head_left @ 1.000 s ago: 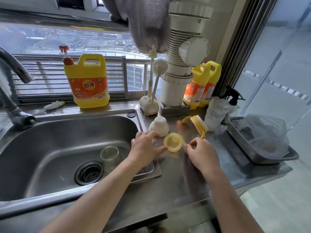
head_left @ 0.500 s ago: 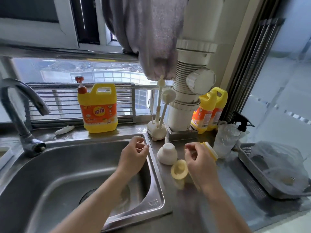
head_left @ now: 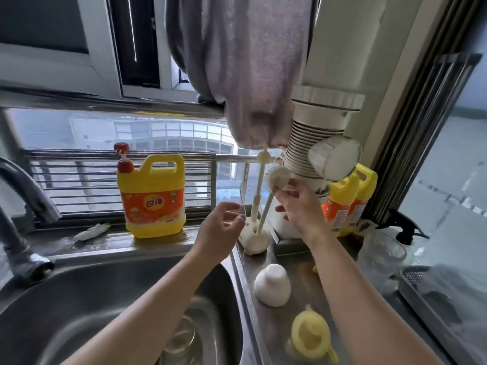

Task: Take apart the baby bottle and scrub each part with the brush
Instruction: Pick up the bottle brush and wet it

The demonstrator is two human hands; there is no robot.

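Observation:
Two white bottle brushes stand in a white holder (head_left: 255, 238) at the back of the counter. My right hand (head_left: 297, 206) pinches the shorter brush (head_left: 279, 177) just below its round head. Beside the holder hovers my left hand (head_left: 224, 227), fingers loosely curled and holding nothing. The clear glass bottle body (head_left: 181, 341) lies in the steel sink (head_left: 92, 299). A white cap (head_left: 272, 284) stands upside down on the counter, and the yellow collar with nipple (head_left: 311, 338) lies in front of it.
A yellow detergent jug (head_left: 151, 196) stands on the sill, a faucet (head_left: 23, 206) at left. Two yellow bottles (head_left: 350, 198), a black spray bottle (head_left: 403, 227), a plastic bag (head_left: 379, 254) and a wire basket (head_left: 416, 280) crowd the right. A grey towel (head_left: 247, 75) hangs above.
Both hands left the yellow collar and rose to the brush holder. My right hand took hold of the shorter brush. The view tilted upward.

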